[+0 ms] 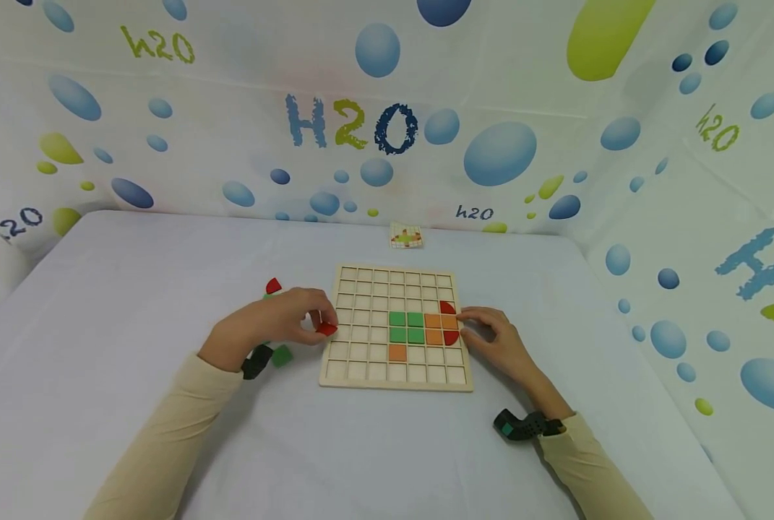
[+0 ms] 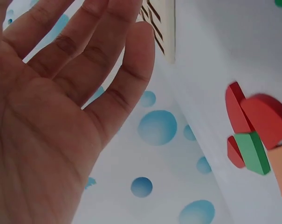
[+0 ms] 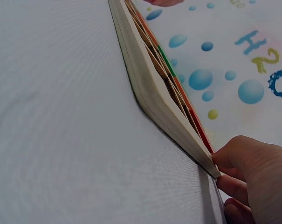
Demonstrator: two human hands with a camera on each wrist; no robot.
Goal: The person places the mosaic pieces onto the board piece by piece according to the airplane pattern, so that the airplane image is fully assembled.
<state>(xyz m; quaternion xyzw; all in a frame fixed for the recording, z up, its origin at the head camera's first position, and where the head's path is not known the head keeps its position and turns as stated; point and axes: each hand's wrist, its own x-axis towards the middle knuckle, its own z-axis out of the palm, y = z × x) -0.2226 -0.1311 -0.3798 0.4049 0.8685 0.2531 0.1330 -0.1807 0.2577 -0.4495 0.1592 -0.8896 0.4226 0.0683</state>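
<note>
My left hand [image 1: 289,315] pinches a red quarter-circle piece [image 1: 327,328] at the left edge of the wooden grid board [image 1: 360,376]. In the left wrist view its fingers hide that piece. With thumb and fingers, my right hand [image 1: 500,343] grips the board's right edge, shown close in the right wrist view. Green squares [image 1: 397,334] form a block in the grid, with orange squares [image 1: 433,336] to their right. Two red quarter-circles [image 1: 451,337] lie along the right side. One orange square [image 1: 397,352] sits below the green block.
Loose pieces lie left of the board, partly behind my left hand: a red piece [image 1: 273,285], a green piece [image 1: 282,355] and, in the left wrist view, an orange piece [image 2: 280,168]. A small pattern card [image 1: 405,236] stands at the table's back edge.
</note>
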